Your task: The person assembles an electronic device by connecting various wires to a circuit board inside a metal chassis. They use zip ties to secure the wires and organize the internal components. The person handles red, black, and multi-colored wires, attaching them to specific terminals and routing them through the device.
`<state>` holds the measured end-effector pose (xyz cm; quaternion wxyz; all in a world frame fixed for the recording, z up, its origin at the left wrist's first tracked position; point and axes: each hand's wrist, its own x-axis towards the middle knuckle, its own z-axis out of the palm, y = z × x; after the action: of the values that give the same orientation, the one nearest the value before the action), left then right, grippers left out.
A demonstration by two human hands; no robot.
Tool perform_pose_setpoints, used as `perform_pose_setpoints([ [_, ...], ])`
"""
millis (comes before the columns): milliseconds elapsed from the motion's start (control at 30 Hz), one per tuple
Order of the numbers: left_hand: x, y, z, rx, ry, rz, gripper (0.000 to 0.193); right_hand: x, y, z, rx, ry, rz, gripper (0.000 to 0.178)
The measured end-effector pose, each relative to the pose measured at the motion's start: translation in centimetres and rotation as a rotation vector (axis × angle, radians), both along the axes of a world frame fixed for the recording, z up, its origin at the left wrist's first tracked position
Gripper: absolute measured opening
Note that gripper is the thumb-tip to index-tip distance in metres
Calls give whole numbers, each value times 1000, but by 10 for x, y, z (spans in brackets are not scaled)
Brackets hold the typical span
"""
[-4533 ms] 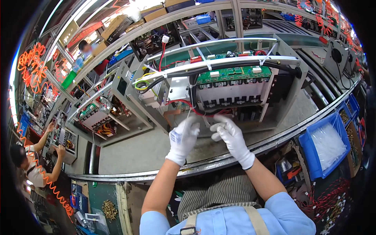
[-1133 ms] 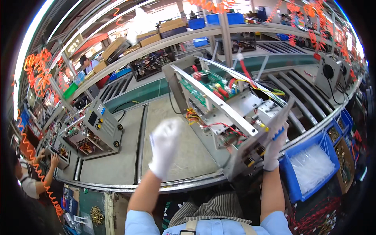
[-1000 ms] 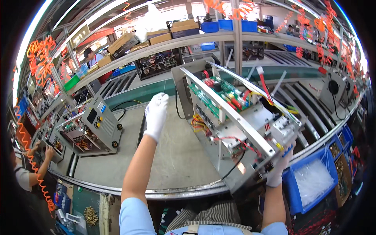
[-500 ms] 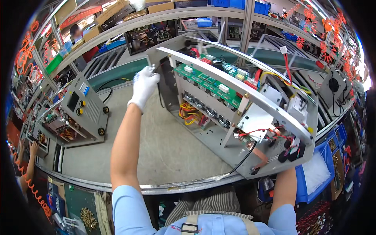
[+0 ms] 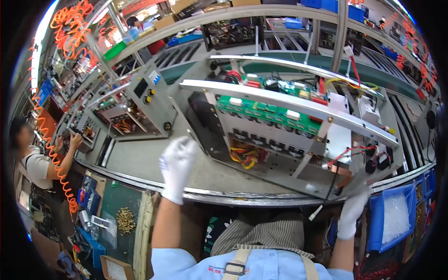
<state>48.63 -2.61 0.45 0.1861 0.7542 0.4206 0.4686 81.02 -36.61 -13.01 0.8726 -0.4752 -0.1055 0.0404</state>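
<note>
In front of me stands a grey metal machine chassis (image 5: pixel 270 170) with its side uncovered. A green circuit board (image 5: pixel 268 112) runs along it under a silver rail, with yellow and red wires (image 5: pixel 247 156) below. My left hand (image 5: pixel 178 156), in a white glove, is by the chassis's left front corner, over the bench. Its fingers are curled together, and I cannot make out anything in them. At the chassis's lower right corner is my gloved right hand (image 5: pixel 353 212); its fingers are blurred. A black cable with a white plug (image 5: pixel 315 213) hangs over the bench edge between my hands.
A second open grey machine (image 5: pixel 135 100) stands to the left on the bench (image 5: pixel 140 151). Blue bins (image 5: pixel 392 217) line the right edge. Rollers and a shelf run behind. Another person (image 5: pixel 42 161) works at far left, beside a hanging orange coiled hose (image 5: pixel 58 172).
The chassis has turned so its long side faces me more squarely. My left hand has come off its far left corner toward me. My right hand, formerly hidden beneath the chassis, now shows.
</note>
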Motion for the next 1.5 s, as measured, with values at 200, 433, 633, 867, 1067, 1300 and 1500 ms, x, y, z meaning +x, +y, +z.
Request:
perform_pose_setpoints([
  [200,19,16,-41,-399,252,-174,28,-11,66,47,-517,-426,-602,62],
  [433,16,-71,37,-982,341,-1109,20,4,67,88,-471,-687,-382,62],
  [633,1,-107,57,-798,-771,-1132,26,-125,94,180,-176,-999,860,47],
  [867,1,-115,41,-498,-365,-921,17,-150,119,200,-721,-1102,1003,19],
  [1067,21,-54,45,-280,-1111,-462,14,-104,183,261,-389,-1259,382,21],
  [1300,71,-24,28,-433,-1338,-530,18,-68,284,303,-755,-1304,863,33],
  [1500,106,-24,27,-766,-1576,-758,13,-71,313,316,-899,-1307,1134,29],
])
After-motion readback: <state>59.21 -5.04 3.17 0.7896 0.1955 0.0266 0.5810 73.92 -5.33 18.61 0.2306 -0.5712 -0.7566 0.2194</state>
